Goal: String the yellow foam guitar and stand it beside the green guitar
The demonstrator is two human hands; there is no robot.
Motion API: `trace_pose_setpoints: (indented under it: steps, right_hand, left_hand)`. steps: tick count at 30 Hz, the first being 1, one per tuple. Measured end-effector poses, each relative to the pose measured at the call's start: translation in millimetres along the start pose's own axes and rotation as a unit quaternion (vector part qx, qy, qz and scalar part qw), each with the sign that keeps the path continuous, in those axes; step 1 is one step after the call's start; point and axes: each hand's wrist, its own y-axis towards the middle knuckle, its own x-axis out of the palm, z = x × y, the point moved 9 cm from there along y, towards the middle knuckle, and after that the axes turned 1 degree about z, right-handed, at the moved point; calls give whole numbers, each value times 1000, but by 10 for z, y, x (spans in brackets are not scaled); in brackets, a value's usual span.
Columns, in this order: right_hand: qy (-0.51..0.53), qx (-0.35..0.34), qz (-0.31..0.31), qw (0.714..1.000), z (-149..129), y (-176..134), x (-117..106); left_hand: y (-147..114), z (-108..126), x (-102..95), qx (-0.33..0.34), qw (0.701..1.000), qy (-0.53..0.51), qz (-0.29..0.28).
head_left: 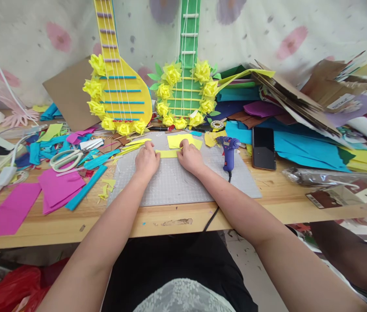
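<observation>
Between my hands a narrow yellow paper strip (168, 154) lies level just over the grey cutting mat (177, 186). My left hand (146, 160) has its fingers closed on the strip's left end. At the other end my right hand (190, 156) pinches it, thumb and fingers together. Behind the strip rest wider yellow paper pieces (175, 140), partly covered by my right hand. A blue glue gun (229, 154) stands on the mat to the right. More yellow strips (131, 148) lie beyond my left hand.
Two paper-flowered stringed instruments, one yellow (128, 97) and one green (188, 93), lean at the back. Scissors (66, 160) and magenta sheets (61, 188) lie left. A phone (263, 148), blue sheets (303, 149) and stacked cardboard (300, 104) are right. The glue gun's cord (211, 219) crosses the table edge.
</observation>
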Motion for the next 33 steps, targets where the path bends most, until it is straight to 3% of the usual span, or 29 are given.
trace_pose_setpoints:
  steps: [9, 21, 33]
  right_hand:
    - [-15, -4, 3, 1000, -22, 0, -13]
    - [-57, -76, -1, 995, -109, 4, 63]
    - [-65, -66, 54, 994, -206, -69, -37]
  left_hand:
    - [14, 8, 32, 11, 1000, 7, 1]
    - [11, 92, 81, 69, 997, 34, -15]
    - [-35, 194, 10, 76, 996, 37, 41]
